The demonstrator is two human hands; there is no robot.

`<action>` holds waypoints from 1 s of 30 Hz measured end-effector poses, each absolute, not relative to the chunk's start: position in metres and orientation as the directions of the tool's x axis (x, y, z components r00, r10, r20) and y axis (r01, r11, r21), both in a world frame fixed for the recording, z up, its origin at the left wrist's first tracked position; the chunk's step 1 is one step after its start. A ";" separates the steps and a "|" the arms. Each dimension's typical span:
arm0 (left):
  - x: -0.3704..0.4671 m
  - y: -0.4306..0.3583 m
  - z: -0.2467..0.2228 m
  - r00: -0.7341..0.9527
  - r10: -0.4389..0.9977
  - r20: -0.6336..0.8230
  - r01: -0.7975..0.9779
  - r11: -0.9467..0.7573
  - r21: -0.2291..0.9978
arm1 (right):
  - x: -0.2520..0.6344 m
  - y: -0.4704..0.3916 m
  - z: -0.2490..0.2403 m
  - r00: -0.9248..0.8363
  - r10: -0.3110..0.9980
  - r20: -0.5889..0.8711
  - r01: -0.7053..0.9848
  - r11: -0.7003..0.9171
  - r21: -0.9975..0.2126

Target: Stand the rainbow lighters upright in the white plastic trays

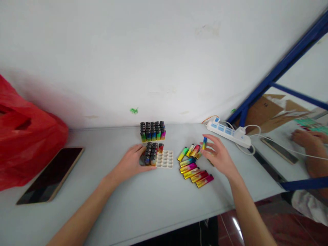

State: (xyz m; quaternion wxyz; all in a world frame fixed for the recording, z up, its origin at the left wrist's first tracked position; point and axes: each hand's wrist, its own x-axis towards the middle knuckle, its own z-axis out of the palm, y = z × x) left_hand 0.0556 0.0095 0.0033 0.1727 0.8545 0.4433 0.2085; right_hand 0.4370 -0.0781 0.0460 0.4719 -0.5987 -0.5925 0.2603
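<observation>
My right hand (216, 153) pinches a blue-and-yellow lighter (204, 142) upright between thumb and fingers, above the right of the table. Below and left of it lie several loose lighters (191, 167) in bright shaded colours, with yellow ends. My left hand (130, 158) grips the left side of a white tray (165, 160) with round pockets, its thumb along the front edge. Black-topped lighters (151, 153) stand upright in the tray's left columns, and one red lighter (161, 148) stands in the back row beside them. The tray's right pockets hold nothing.
Behind the tray, a block of upright lighters (153, 131) stands near the wall. A phone (51, 176) and a red plastic bag (28, 136) are at left. At right are a power strip (228, 133), a blue frame (256, 92), a cardboard box (269, 109) and another person's hands (306, 138).
</observation>
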 end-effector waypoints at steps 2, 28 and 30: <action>0.056 0.009 0.005 0.523 0.826 0.208 0.684 -0.553 0.476 | 0.425 -0.062 0.057 0.209 0.956 0.206 0.317 0.134 -0.939; 0.058 0.003 0.016 0.526 0.837 0.151 0.701 -0.527 0.480 | 0.326 -0.024 0.038 0.009 0.991 -0.131 0.122 -0.131 -0.984; 0.058 0.003 0.015 0.527 0.834 0.165 0.701 -0.536 0.470 | 0.323 -0.024 0.036 0.068 0.984 -0.164 0.094 -0.170 -0.981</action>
